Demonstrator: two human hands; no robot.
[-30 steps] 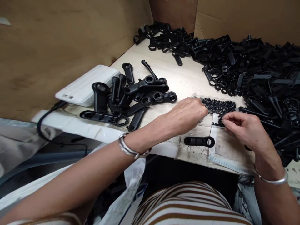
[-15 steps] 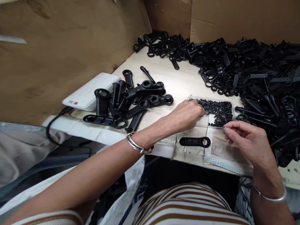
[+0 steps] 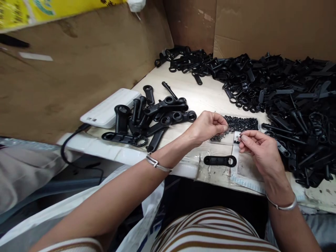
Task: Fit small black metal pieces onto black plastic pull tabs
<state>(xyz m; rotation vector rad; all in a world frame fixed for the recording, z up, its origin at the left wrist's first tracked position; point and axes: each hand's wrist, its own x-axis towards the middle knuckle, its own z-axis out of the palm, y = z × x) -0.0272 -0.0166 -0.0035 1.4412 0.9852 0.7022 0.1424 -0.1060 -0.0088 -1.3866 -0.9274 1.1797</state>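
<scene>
My left hand (image 3: 208, 126) is closed in a pinch over the left side of a clear shallow tray (image 3: 222, 141). What its fingertips hold is too small to make out. Many tiny black parts (image 3: 243, 123) lie in the tray, with finer greyish pieces on its left side. My right hand (image 3: 258, 148) pinches at the tray's front right corner, a small dark bit showing at its fingertips. In front of the tray, a flat black plastic link (image 3: 216, 160) with a ring-shaped end lies on the table, touched by neither hand.
A large heap of black plastic pieces (image 3: 291, 80) covers the back and right of the table. To the left, a smaller pile of black arms (image 3: 157, 112) lies beside a white box (image 3: 111, 106) with a black cable (image 3: 63, 147). Cardboard walls (image 3: 252, 28) stand behind.
My left hand has lifted slightly and turned, its pinched fingertips now showing. My right hand has moved left, closer to the left one. The view has shifted a little.
</scene>
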